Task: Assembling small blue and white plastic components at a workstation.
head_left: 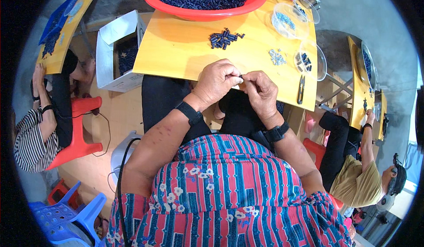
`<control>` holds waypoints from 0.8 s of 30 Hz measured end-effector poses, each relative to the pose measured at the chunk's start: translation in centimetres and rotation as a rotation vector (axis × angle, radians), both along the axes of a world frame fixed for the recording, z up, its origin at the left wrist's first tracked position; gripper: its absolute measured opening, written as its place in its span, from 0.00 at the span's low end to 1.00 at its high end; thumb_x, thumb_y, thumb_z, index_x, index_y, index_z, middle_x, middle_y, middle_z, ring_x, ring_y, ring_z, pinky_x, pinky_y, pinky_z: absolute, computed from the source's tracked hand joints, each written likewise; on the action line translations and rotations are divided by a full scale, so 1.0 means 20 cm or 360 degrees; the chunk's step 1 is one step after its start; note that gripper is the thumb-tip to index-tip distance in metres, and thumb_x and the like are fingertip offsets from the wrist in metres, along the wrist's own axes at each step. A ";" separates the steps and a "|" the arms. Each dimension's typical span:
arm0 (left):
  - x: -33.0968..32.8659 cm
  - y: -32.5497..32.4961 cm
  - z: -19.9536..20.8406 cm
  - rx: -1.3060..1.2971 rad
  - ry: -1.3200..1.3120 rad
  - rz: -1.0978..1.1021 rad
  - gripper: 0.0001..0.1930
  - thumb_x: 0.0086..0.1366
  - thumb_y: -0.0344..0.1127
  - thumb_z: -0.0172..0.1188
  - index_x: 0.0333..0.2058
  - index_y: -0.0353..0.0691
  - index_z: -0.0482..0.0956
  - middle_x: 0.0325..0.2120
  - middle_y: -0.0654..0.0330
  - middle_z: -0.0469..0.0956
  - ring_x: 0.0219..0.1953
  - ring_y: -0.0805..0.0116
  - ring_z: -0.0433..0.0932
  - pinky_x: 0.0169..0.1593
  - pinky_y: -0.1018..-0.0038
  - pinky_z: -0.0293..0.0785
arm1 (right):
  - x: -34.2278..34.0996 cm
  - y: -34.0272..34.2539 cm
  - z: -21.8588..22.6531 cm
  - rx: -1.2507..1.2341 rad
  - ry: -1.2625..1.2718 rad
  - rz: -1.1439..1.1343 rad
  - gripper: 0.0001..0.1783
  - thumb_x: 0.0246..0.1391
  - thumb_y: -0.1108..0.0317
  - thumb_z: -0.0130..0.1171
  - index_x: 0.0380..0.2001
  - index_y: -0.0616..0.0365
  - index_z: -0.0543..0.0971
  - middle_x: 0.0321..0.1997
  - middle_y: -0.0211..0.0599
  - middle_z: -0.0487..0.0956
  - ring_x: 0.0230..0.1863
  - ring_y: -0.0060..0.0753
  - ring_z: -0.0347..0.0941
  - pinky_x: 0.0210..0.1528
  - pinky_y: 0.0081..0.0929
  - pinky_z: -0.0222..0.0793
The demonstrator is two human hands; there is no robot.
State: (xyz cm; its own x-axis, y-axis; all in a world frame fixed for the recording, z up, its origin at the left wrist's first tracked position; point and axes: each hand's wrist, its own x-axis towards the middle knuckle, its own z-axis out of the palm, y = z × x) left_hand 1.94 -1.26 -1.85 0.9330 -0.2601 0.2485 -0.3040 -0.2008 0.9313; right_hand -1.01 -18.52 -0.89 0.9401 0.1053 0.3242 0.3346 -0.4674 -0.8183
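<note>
Above the near edge of the yellow table (176, 48), my left hand (216, 81) and my right hand (261, 92) meet fingertip to fingertip. Both are closed in a pinch on a small dark piece (241, 76); its exact shape is mostly covered by my fingers. Beyond them on the tabletop lies a loose pile of short dark cylindrical parts (224, 39). To the right are a scatter of small silvery parts (277, 57) and a clear tub (323, 64) with several black parts. A slim black hand tool (301, 89) lies near the right table edge.
A red basin (203, 13) heaped with dark parts stands at the far edge. Beside it is a clear tub (276, 24) of silvery-blue parts. An open white box (115, 81) sits left of the table. People work at tables on both sides; a blue stool (57, 220) stands lower left.
</note>
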 end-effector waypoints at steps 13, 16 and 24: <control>-0.03 0.02 0.02 0.0126 -0.0122 -0.0024 0.04 0.51 0.27 0.65 0.27 0.37 0.80 0.26 0.57 0.76 0.29 0.62 0.77 0.35 0.70 0.73 | 0.05 -0.01 0.13 0.0265 0.0589 -0.0054 0.06 0.51 0.79 0.62 0.34 0.64 0.82 0.32 0.39 0.81 0.37 0.28 0.79 0.38 0.24 0.76; -0.03 0.05 0.04 0.0215 -0.0187 0.0026 0.04 0.52 0.28 0.65 0.27 0.37 0.80 0.26 0.57 0.76 0.30 0.60 0.77 0.36 0.69 0.74 | 0.12 -0.03 0.10 0.0037 0.0422 -0.0106 0.06 0.52 0.75 0.62 0.34 0.64 0.83 0.34 0.39 0.82 0.37 0.28 0.79 0.40 0.26 0.75; -0.01 0.10 0.03 0.0295 -0.0223 0.0126 0.03 0.53 0.29 0.64 0.28 0.37 0.81 0.27 0.56 0.77 0.31 0.60 0.77 0.36 0.69 0.73 | 0.32 0.03 0.16 -0.0482 -0.0087 -0.0116 0.09 0.50 0.68 0.63 0.33 0.61 0.82 0.34 0.49 0.80 0.36 0.48 0.77 0.38 0.36 0.74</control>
State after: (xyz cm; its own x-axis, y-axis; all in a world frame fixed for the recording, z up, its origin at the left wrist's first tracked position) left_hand 1.75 0.68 -1.30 0.9120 -0.2408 0.3320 -0.4044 -0.3925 0.8261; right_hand 5.47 -17.95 2.38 0.9309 0.1377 0.3384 0.3306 -0.7117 -0.6199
